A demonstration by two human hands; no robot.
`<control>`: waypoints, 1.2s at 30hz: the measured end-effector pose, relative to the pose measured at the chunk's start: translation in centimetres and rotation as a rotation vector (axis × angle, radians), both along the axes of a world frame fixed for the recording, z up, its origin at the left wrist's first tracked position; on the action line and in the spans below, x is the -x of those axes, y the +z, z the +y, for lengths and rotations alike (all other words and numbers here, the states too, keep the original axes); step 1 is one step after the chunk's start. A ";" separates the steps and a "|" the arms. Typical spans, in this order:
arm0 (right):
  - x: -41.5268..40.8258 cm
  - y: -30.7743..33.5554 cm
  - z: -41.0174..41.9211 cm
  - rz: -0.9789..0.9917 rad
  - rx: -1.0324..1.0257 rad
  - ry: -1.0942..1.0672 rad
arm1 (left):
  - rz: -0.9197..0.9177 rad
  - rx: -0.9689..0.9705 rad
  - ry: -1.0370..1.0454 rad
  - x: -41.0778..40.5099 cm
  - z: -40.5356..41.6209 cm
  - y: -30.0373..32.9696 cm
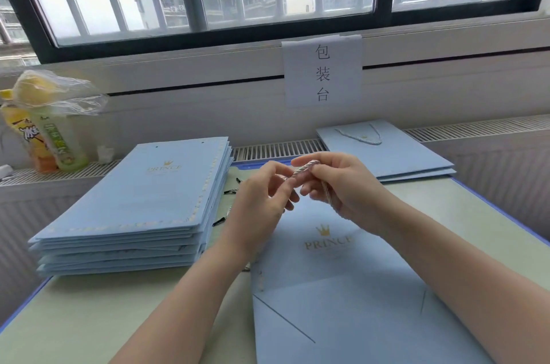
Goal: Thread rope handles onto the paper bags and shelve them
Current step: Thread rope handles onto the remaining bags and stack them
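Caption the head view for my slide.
Both hands work a twisted rope handle above a blue PRINCE paper bag.

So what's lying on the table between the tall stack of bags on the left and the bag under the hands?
In the head view, loose rope handles with black tips lie on the green table in the gap between the stack and the flat bag.

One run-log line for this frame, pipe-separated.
step: handling rope | left hand: pinches rope | right hand: grips rope | bag: flat under hands | unthreaded stack: left | finished bags: far right
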State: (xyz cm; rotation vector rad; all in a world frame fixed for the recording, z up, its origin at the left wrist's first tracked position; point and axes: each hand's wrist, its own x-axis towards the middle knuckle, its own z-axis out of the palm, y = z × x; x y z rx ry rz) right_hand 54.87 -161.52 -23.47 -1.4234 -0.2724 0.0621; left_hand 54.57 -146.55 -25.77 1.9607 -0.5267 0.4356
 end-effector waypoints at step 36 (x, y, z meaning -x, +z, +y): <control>-0.5 -1.8 0.3 -0.557 0.675 -0.151 | 0.100 0.062 0.196 -0.9 0.8 -0.3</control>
